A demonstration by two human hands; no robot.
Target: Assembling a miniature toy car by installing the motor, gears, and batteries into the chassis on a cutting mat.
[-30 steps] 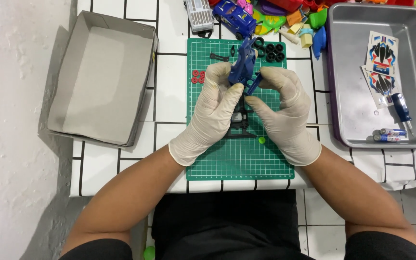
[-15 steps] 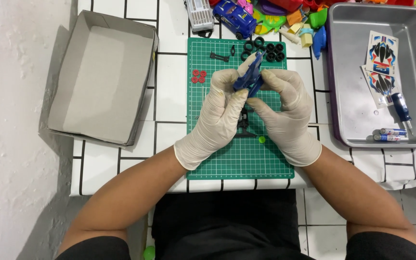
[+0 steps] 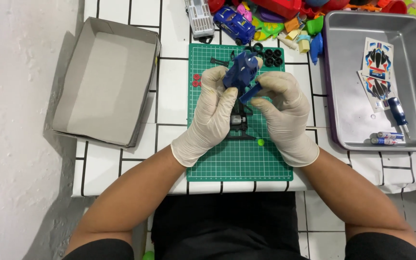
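Observation:
Both of my hands wear pale latex gloves and meet over a green cutting mat. My left hand grips a blue plastic toy car body, held tilted above the mat. My right hand pinches a small blue piece that sticks out at the body's lower right side. Under my hands lies a black chassis with a small motor, partly hidden. Several black tyres lie at the mat's far edge, red small parts at its left, a green bit near my right hand.
An open grey cardboard box stands at the left. A metal tray at the right holds sticker sheets, a blue-handled screwdriver and batteries. A blue toy car and colourful toys crowd the far edge.
The blue car body has been turned and tilted in my hands, staying over the far half of the mat. My right hand's fingers have shifted onto the small blue piece.

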